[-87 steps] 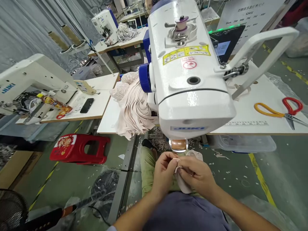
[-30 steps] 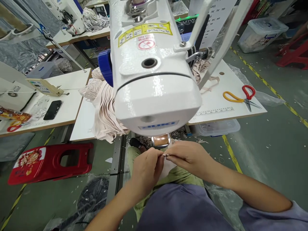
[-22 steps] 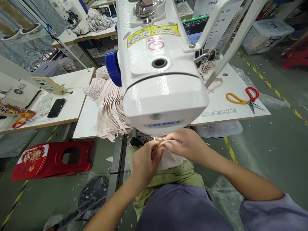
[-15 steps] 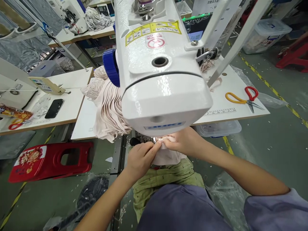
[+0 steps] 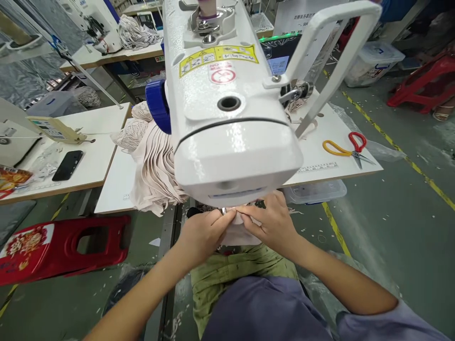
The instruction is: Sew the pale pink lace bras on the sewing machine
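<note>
Close under the head of a white sewing machine point(image 5: 231, 151), my left hand point(image 5: 204, 232) pinches the edge of a pale beige fabric piece point(image 5: 240, 234). My right hand point(image 5: 272, 222) grips the same edge from the other side, its thumb and index finger meeting the left fingertips. The fabric hangs down from both hands over my lap. The machine's head hides the needle and part of the sewing spot. To the left of the machine lies a fanned stack of beige fabric pieces point(image 5: 156, 166).
Scissors point(image 5: 350, 150) with yellow and red handles lie on the right tabletop, beside a ruler strip point(image 5: 316, 167). A phone point(image 5: 67, 166) rests on the left table. On the floor are a red stool point(image 5: 71, 246) and, under the table, a clear plastic box point(image 5: 316, 191).
My right hand has shifted along the fabric edge and its fingers are more spread. The left hand still pinches near the same spot. The view has tilted and moved slightly.
</note>
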Available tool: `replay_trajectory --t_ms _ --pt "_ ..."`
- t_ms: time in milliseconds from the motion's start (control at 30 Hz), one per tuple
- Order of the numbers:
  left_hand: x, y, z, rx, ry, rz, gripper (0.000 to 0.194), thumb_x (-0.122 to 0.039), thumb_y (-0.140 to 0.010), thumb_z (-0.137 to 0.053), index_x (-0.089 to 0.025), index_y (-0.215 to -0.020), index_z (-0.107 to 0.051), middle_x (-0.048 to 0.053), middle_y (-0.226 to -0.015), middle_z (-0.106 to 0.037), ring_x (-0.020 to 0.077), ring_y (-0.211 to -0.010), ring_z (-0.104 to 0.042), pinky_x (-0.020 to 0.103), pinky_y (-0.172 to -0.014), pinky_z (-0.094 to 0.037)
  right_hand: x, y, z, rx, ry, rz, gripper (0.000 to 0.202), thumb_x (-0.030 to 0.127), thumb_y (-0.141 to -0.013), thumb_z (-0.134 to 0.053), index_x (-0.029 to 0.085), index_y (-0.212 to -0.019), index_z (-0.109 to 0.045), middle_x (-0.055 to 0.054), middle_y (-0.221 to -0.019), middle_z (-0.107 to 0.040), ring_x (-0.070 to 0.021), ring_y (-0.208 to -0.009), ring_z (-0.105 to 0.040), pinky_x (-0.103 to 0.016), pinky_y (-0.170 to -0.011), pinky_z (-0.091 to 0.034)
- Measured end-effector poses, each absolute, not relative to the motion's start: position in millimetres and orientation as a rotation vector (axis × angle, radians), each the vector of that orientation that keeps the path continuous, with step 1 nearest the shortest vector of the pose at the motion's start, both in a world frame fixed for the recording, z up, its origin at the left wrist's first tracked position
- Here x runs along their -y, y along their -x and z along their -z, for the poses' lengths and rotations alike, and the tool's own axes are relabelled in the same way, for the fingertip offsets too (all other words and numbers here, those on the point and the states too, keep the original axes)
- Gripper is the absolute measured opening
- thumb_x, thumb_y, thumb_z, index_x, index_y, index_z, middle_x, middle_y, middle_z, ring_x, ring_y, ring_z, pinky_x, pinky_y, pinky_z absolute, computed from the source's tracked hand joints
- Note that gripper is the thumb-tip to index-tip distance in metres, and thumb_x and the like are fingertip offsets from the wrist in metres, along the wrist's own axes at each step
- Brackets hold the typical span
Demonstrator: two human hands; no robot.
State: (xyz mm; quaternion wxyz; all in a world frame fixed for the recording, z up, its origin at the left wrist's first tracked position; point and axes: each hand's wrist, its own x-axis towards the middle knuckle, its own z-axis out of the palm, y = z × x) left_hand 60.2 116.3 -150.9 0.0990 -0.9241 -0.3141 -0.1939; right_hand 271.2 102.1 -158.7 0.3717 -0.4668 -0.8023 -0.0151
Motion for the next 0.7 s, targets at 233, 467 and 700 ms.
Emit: replay_trajectory --t_ms 233,467,700 --pt "-132 -54 155 0.772 2.759 0.547 0.027 -0.008 -0.091 -0.038 -0.019 -0.110 -0.055 -0.005 -0.058 -0.052 0.0137 -0.047 -0.047 0.029 -0.045 -0.025 -91 -272 190 1.747 1.298 -0.758 0.036 0.039 -0.095 -0.054 0.021 -0.125 -0.050 -0.009 -0.102 -0.061 -0.0177 -0.078 -0.063 -0.024 -0.052 -0.047" --pt "-100 -86 149 1.099 2.606 0.527 0.027 -0.009 -0.090 -0.035 -0.013 -0.108 -0.054 -0.004 -0.055 -0.054 0.0150 -0.042 -0.052 0.030 -0.041 -0.027 -97 -277 183 1.794 1.307 -0.686 0.032 0.024 -0.089 -0.051 0.024 -0.120 -0.060 -0.012 -0.115 -0.059 -0.0204 -0.087 -0.061 -0.027 -0.057 -0.051" --pt "-92 -100 152 1.266 2.521 0.548 0.024 -0.007 -0.089 -0.041 -0.010 -0.109 -0.054 -0.002 -0.056 -0.057 0.0148 -0.044 -0.056 0.028 -0.041 -0.032 -132 -285 162 1.911 1.226 -0.742 0.033 0.017 -0.081 -0.049 0.022 -0.105 -0.070 -0.007 -0.124 -0.064 -0.0229 -0.103 -0.064 -0.031 -0.079 -0.057"
